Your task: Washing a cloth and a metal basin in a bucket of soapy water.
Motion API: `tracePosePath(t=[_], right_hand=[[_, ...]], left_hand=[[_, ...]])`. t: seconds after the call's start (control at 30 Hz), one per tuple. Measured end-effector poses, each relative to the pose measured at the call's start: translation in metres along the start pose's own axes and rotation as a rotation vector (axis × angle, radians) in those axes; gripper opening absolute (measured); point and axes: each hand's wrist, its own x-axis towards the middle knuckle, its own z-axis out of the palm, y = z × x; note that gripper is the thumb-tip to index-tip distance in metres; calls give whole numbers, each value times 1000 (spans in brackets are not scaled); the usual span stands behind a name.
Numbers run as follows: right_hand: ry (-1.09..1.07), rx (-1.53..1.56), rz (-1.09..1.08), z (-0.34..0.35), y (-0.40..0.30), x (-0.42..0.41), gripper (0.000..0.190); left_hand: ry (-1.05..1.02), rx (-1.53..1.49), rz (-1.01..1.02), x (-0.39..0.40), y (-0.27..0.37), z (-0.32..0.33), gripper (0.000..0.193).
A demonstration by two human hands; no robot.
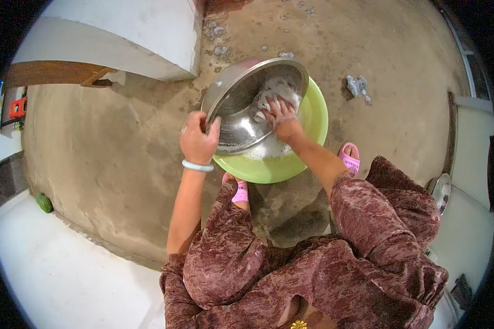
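A large stainless steel basin [234, 111] is held tilted over a wider light-green plastic tub [319, 111] that stands on the floor. My left hand [199, 137] grips the basin's rim on its left side, thumb inside and fingers outside. Inside the basin, my right hand [282, 117] presses a soapy whitish cloth [267, 96] against the inner wall. Foam clings to the cloth and the fingers. Suds [267, 148] lie in the tub below the basin's lower edge.
Foam clumps [357, 85] and wet spots dot the concrete floor [399, 61]. A white block-like wall [148, 33] juts in at upper left. My feet in pink slippers [241, 191] flank the tub. A watermelon [44, 203] lies far left; a metal lid or dish [441, 193] leans at right.
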Motion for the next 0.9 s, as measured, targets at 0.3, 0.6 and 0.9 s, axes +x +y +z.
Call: tracePosePath(t=[0.3,0.6,0.9], right_hand=[[-224,839,437,5,-133,16,62],[-224,734,110,-10,-102,-5,54],[-17,-126,-131,-22,26,-2,54]], left_hand=[[210,-37,-189,-88,-48,55,41],[259,184,2,-42,-24,32,25],[184,139,146,-21,2,13,25]])
